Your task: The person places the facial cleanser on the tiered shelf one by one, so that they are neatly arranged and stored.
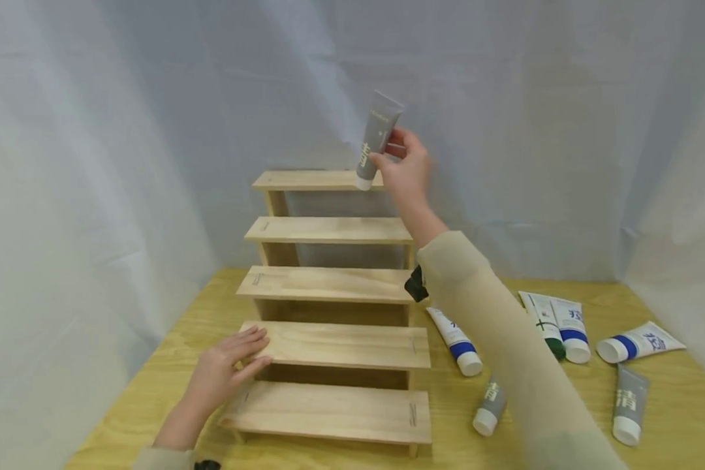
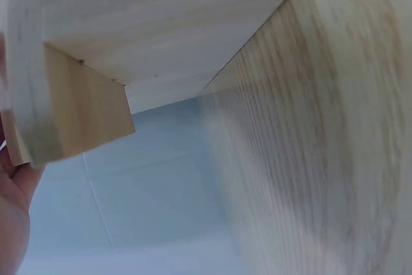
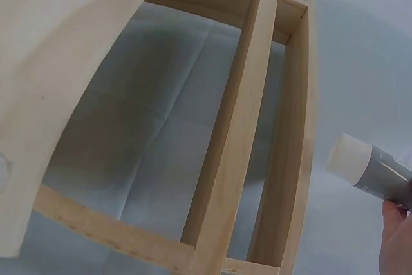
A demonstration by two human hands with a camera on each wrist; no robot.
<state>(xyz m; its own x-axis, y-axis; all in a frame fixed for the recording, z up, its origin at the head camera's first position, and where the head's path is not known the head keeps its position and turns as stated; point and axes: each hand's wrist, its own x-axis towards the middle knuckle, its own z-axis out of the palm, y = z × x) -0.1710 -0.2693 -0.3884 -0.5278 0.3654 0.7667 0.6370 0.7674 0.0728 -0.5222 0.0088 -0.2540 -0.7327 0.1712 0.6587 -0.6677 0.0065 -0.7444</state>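
Note:
A stepped wooden rack (image 1: 329, 284) with several tiers stands on the table. My right hand (image 1: 408, 170) pinches a grey squeeze tube (image 1: 380, 124) with a white cap, held tilted, cap down, above the rack's top tier. In the right wrist view, the grey tube's cap (image 3: 350, 158) points toward the rack and stays apart from it. My left hand (image 1: 226, 365) rests on the left end of the second tier from the bottom, fingers extended over the board. In the left wrist view, part of the left hand (image 2: 14, 214) shows at the board's edge.
Right of the rack lie white tubes with blue bands, such as this one (image 1: 457, 343), a white tube with a green cap (image 1: 545, 326), and grey tubes (image 1: 628, 405), one partly behind my right sleeve (image 1: 505, 346). Pale sheeting (image 1: 505, 130) hangs behind and beside the table (image 1: 170, 365).

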